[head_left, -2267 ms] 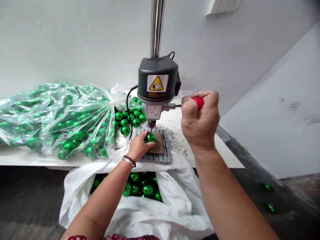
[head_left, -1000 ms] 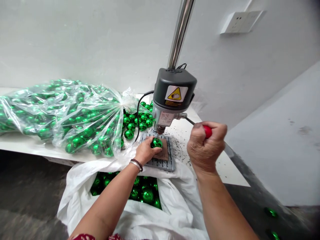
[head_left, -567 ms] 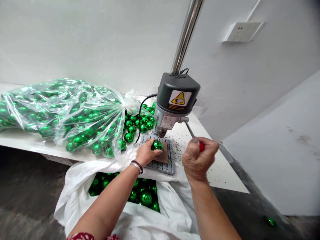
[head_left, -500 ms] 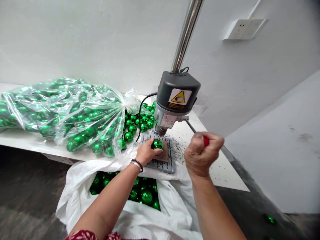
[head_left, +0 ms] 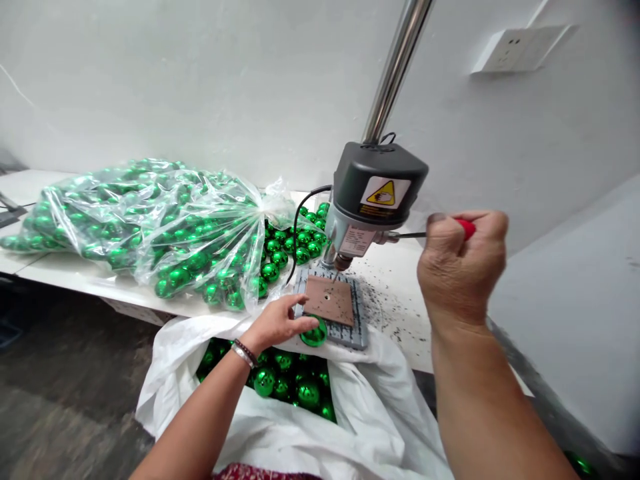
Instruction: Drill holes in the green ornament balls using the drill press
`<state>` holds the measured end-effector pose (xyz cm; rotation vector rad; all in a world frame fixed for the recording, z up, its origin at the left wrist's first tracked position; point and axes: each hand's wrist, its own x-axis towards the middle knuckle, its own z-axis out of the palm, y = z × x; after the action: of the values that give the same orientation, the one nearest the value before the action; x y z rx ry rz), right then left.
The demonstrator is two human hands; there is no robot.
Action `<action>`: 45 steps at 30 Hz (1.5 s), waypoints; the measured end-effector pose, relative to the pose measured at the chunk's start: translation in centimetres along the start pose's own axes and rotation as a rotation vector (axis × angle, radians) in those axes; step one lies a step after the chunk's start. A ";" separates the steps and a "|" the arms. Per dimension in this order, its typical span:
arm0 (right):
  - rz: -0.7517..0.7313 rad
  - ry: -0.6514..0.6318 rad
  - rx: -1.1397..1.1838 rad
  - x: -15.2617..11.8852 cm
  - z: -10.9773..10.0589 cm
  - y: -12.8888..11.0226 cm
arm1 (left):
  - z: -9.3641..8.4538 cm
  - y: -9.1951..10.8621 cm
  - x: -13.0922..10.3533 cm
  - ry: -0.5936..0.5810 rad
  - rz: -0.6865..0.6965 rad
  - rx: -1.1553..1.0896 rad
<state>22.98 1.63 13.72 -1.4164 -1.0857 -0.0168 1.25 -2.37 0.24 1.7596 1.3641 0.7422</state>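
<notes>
Closest to the worker, a white sack gapes along the table's near edge, with a heap of baubles inside. Over its far lip is the one that matters, a shiny green bauble, right at the thumb of the left hand. That hand's thumb and fingers are spread, not closed round it; whether the thumb touches it, or anything bears it up, I can't tell. Being round, it has no long axis to line up. The right hand, well apart to the right, is clenched on the red knob of the feed lever. The left is plainly the nearer one. Just beyond the bauble, slightly to the right, the brown board lies on the ridged base plate, a hole showing in it, and above that hangs the bit of the drill press, clear of the board. Farther left slumps a tied clear plastic bag full of baubles.
</notes>
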 end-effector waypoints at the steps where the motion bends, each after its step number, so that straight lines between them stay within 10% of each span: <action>1: -0.007 0.007 0.008 -0.1 0.1 0.1 | -0.7 -0.2 0.1 0.070 -0.029 0.030; 6: -0.019 0.020 0.030 -0.4 -0.1 0.2 | -3.5 -0.6 3.9 0.351 -0.216 0.422; 11: -0.045 -0.016 0.036 -0.6 -0.5 0.6 | -4.3 -0.8 7.2 0.159 -0.415 0.735; 18: -0.012 0.007 0.038 -0.7 -0.4 0.6 | -4.0 -1.0 7.4 0.141 -0.323 0.778; 23: -0.008 0.009 0.042 -0.7 -0.4 0.7 | -4.2 -0.5 4.6 0.327 -0.191 0.079; 27: -0.014 0.036 0.044 -0.8 -0.2 0.9 | -3.0 -0.7 2.5 0.120 -0.228 -0.932; 30: -0.028 0.042 0.052 -0.8 -0.1 0.9 | -1.5 -1.3 2.1 0.024 -0.259 -1.254; 36: -0.091 0.023 0.094 -1.0 -0.3 1.0 | 0.5 -1.7 3.1 0.049 -0.287 -1.279; 45: -0.152 -0.007 0.117 -1.1 -0.3 0.9 | 1.2 -0.8 3.8 0.097 -0.230 -0.580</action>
<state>23.12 0.94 12.41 -1.2283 -1.1793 -0.0568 2.83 1.15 -1.09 1.1076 1.2264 0.9831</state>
